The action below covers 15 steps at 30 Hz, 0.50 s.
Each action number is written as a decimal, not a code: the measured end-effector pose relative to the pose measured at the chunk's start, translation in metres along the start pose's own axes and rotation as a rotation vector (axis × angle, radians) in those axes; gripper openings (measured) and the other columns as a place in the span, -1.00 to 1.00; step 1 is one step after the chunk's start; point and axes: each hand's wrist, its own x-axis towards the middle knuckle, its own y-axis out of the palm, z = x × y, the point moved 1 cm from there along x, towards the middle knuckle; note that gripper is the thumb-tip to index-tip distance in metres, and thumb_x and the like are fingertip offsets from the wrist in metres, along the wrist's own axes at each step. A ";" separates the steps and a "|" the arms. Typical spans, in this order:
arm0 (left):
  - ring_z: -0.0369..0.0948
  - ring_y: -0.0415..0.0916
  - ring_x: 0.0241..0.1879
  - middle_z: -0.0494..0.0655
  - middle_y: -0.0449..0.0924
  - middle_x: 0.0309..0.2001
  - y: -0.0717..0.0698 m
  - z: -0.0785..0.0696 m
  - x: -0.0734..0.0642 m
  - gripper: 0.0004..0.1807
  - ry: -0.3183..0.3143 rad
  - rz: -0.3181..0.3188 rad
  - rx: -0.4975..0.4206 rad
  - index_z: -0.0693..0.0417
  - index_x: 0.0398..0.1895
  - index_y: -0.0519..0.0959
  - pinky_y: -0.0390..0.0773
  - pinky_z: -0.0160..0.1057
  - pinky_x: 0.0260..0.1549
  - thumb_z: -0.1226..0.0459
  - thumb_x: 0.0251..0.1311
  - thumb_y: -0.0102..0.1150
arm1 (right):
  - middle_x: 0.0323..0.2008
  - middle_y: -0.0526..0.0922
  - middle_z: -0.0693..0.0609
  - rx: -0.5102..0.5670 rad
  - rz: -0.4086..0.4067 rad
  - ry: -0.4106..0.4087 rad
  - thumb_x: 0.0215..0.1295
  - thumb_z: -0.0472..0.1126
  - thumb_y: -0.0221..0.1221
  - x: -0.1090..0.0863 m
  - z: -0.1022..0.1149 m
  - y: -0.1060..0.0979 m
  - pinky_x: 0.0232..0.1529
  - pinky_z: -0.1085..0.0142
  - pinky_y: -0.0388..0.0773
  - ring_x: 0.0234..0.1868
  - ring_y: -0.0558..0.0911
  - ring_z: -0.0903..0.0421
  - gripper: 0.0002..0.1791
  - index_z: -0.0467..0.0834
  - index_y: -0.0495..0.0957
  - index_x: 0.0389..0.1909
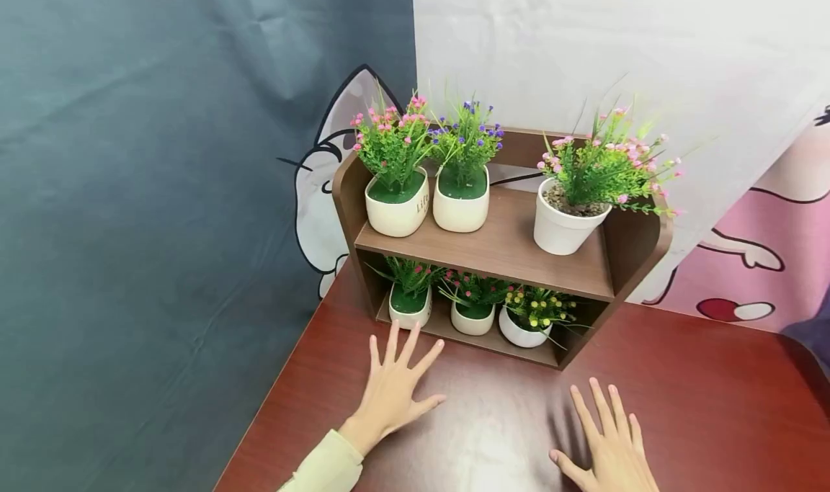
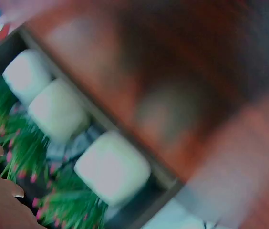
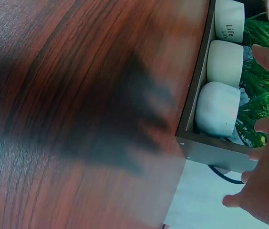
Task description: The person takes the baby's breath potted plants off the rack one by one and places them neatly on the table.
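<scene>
My left hand (image 1: pixel 392 390) is spread over the table in front of the shelf's left half, fingers straight and holding nothing. Its fingertips overlap the lower left pot (image 1: pixel 410 310) in the head view. Off the shelf's right front corner, my right hand (image 1: pixel 609 441) is also spread, with nothing in it. The brown two-level shelf (image 1: pixel 506 258) carries potted flowers on both levels. On top stand a pink-flowered pot (image 1: pixel 397 215), a purple-flowered pot (image 1: pixel 462 207) and, apart to the right, a round white pot (image 1: pixel 563 225). Below are a middle pot (image 1: pixel 472 323) and a yellow-flowered pot (image 1: pixel 524 333).
The shelf stands at the back of a reddish-brown table (image 1: pixel 480 413). A dark grey curtain (image 1: pixel 162 225) hangs along the left edge. Behind the shelf is a pale backdrop (image 1: pixel 551 45) with cartoon figures. A dark cable (image 1: pixel 519 179) runs behind the top level.
</scene>
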 end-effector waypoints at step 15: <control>0.07 -0.56 0.25 -0.03 -0.44 0.33 -0.128 0.081 0.059 -0.24 -0.293 -0.353 -0.218 -0.33 0.29 -0.04 -0.26 0.24 0.01 -0.28 -0.01 -0.23 | 0.26 0.00 -0.16 0.185 -0.116 -0.077 -0.34 0.28 0.22 0.004 0.015 0.017 0.20 0.25 -0.25 0.27 -0.08 -0.09 0.09 -0.17 0.09 0.25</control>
